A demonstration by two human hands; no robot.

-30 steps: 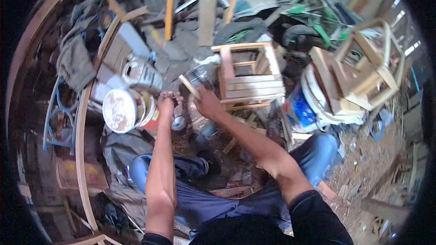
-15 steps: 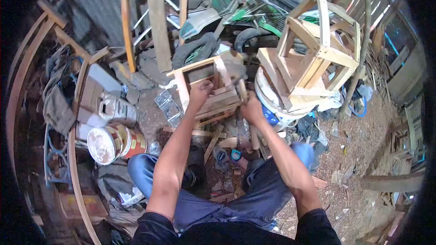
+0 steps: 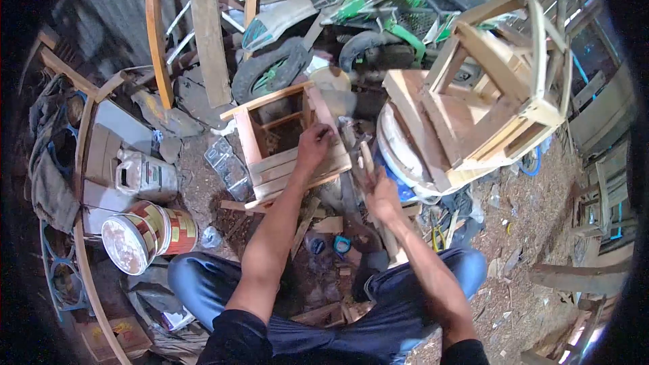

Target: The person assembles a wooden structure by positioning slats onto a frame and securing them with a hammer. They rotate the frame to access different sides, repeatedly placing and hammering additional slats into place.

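Observation:
A small wooden frame with slats (image 3: 297, 165) lies in front of me, its open inside facing up. My left hand (image 3: 316, 143) is over the slats at its right side, fingers pinched together; whatever they hold is too small to name. My right hand (image 3: 383, 196) is wrapped round the wooden handle of a tool (image 3: 366, 157) just right of the frame. The handle stands tilted up, and the tool's head is blurred. The tool and the frame look apart.
A larger wooden frame (image 3: 500, 108) rests on a white bucket (image 3: 399, 142) at right. A paint bucket (image 3: 128, 243) and a white jug (image 3: 145, 176) stand at left. A tyre (image 3: 270, 71) and green motorcycle parts lie behind. A tape measure (image 3: 342, 245) and wood scraps lie between my legs.
My right hand and the tool have moved down and away from the slatted frame. My left hand has shifted right along its edge. The whole view has also shifted.

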